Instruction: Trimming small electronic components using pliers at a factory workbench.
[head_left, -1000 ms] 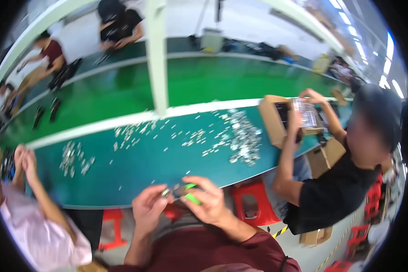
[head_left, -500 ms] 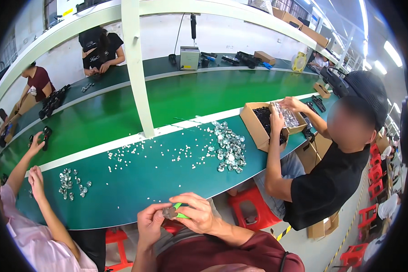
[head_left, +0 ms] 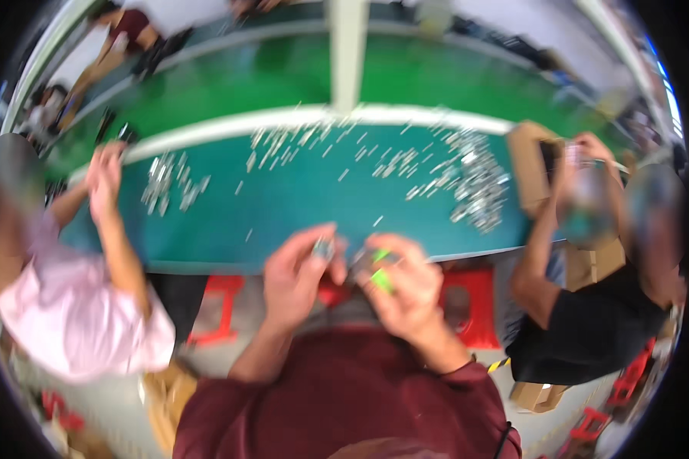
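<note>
Both my hands are up at the front edge of the green table [head_left: 298, 203], blurred by motion. My left hand [head_left: 292, 279] pinches a small shiny, silvery round piece [head_left: 324, 249] between thumb and fingers. Closed round green-handled pliers [head_left: 381, 280], my right hand [head_left: 412, 298] is just beside it, the dark jaws pointing toward the left hand. A gap shows between the jaws and the piece. On the table beyond lie a heap of shiny silvery pieces [head_left: 478, 191] to the right, scattered small white bits [head_left: 283, 145] in the middle, and a smaller silvery group [head_left: 168, 183] to the left.
A co-worker in a pink top [head_left: 76, 306] sits at my left, another in a black top [head_left: 589, 321] at my right by a cardboard box [head_left: 527, 168]. A white post [head_left: 347, 61] rises at the table's far edge. Red stools [head_left: 220, 306] stand below.
My view has swung to the right and down. My hands have drawn apart; the pliers' jaws, earlier at the left fingers, are now away from them, and the silvery piece shows in my left hand.
</note>
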`<act>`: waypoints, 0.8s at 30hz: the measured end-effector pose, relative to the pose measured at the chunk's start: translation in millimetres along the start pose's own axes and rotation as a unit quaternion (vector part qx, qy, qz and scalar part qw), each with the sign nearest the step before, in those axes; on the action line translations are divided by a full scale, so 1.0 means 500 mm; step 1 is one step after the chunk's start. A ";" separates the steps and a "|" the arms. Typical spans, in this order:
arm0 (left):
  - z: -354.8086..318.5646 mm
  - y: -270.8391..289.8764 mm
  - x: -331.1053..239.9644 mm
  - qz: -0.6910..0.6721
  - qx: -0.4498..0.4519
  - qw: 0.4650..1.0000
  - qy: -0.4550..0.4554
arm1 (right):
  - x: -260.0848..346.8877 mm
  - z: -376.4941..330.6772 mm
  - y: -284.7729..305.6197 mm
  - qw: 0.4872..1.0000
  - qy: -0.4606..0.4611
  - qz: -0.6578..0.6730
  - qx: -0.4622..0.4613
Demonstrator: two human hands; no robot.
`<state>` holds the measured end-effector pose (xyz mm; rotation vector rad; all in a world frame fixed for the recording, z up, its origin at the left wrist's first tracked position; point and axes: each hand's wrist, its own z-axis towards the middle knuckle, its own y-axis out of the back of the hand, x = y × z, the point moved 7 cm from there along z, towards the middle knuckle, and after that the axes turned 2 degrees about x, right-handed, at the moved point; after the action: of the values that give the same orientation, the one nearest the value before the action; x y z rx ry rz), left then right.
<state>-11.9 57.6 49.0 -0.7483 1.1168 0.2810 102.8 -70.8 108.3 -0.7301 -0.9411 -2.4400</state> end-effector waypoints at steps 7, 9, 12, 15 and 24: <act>0.003 0.027 -0.018 -0.109 0.030 0.992 -0.056 | -0.016 0.001 -0.026 0.996 0.008 -0.052 0.074; -0.010 0.029 -0.024 -0.079 0.022 0.995 -0.054 | -0.003 0.002 -0.037 0.990 0.038 -0.085 0.108; -0.015 0.029 -0.025 -0.068 0.027 0.996 -0.052 | 0.006 0.002 -0.036 0.986 0.047 -0.114 0.111; -0.016 0.029 -0.024 -0.072 0.037 0.995 -0.052 | 0.010 0.002 -0.030 0.982 0.054 -0.152 0.104; -0.013 0.030 -0.020 -0.054 0.038 0.996 -0.052 | 0.012 0.009 -0.031 0.976 0.063 -0.171 0.118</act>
<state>-29.1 65.6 50.5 -0.7159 0.9802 0.1840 91.1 -58.1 107.2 -0.3483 -1.3700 -2.5597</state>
